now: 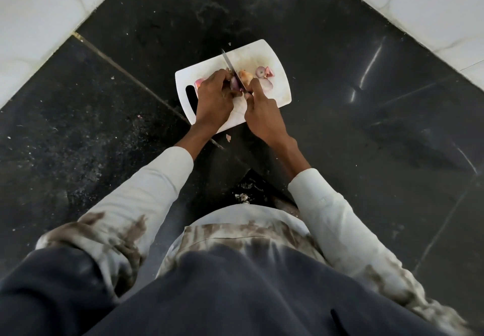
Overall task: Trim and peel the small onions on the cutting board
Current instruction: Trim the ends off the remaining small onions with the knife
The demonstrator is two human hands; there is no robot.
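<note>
Two hands meet over the middle of the white cutting board (277, 55), which lies on a dark stone floor (366, 100). The left hand (213, 97) curls its fingers round a small purple onion (235, 84), probably to stop it rolling under the blade. The right hand (262, 111) grips the knife (231, 69) by its handle, fingers wrapped tight, blade angled across the onion toward the board's far edge, seemingly to trim an end. Peeled onions and skins (264, 75) sit near the board's right edge, apparently set aside; another piece (199, 82) peeks out beside the handle slot.
</note>
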